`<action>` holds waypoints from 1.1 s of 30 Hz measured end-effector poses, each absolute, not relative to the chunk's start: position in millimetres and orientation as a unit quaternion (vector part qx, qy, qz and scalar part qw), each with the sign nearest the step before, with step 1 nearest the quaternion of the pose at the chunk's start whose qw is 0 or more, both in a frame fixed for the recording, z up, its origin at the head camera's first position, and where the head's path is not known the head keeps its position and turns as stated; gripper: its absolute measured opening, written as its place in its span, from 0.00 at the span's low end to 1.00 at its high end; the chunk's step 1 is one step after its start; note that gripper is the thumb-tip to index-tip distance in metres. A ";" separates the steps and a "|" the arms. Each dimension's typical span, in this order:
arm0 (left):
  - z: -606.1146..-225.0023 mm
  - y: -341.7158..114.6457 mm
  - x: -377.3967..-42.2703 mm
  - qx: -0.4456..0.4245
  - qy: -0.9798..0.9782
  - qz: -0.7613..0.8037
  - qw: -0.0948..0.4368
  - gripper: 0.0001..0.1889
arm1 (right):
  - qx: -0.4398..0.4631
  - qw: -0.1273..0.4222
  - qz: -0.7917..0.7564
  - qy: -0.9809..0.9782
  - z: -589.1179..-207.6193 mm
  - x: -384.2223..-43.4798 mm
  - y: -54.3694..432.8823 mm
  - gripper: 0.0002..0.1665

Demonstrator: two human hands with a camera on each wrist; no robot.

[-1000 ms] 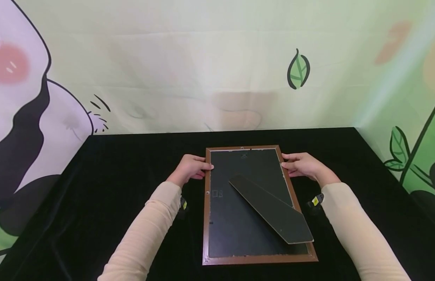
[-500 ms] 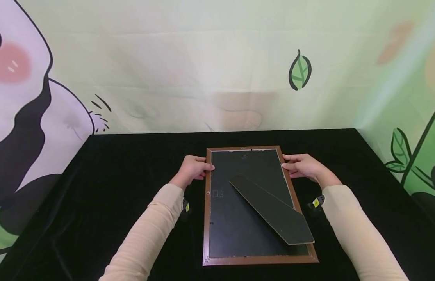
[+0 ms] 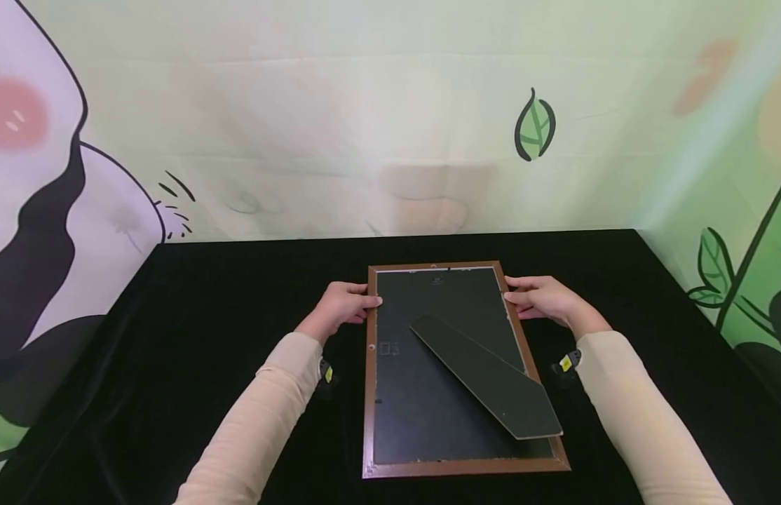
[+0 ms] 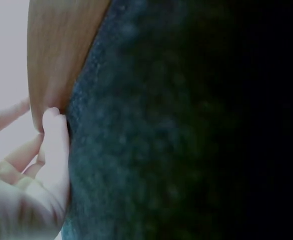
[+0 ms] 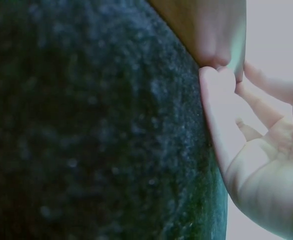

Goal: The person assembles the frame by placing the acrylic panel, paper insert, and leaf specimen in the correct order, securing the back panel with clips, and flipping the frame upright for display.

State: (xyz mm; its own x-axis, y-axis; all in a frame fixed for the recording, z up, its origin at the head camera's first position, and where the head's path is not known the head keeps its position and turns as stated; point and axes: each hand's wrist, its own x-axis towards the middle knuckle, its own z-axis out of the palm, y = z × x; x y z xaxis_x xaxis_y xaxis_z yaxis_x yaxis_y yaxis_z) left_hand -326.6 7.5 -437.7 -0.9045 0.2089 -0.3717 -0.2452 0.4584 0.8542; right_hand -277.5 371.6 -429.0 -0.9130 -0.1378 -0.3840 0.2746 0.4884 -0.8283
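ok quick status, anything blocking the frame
Left grip, right grip: pinching opposite sides of frame. Its back showing, stand slanting across. No obstruction visible.

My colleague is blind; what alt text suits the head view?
A left hand and right hand hold opposite sides of a brown rectangular picture frame, showing its black back and slanted black stand, at a black cloth-covered table.

The picture frame (image 3: 428, 393) has its front hidden.
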 end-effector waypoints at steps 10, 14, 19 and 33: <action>-434.4 -7.1 -321.8 0.051 0.824 0.502 0.258 0.36 | 0.045 0.199 -0.516 0.832 -426.9 -279.0 367.0 0.36; -433.2 -11.1 -316.7 0.071 0.805 0.514 0.287 0.39 | 0.051 0.197 -0.510 0.836 -426.3 -280.8 366.7 0.35; -431.6 -13.6 -311.5 0.097 0.796 0.508 0.316 0.42 | 0.062 0.199 -0.513 0.833 -425.9 -283.6 370.0 0.33; -433.0 -16.5 -308.9 0.108 0.792 0.510 0.318 0.43 | 0.096 0.201 -0.538 0.813 -429.8 -291.6 370.6 0.33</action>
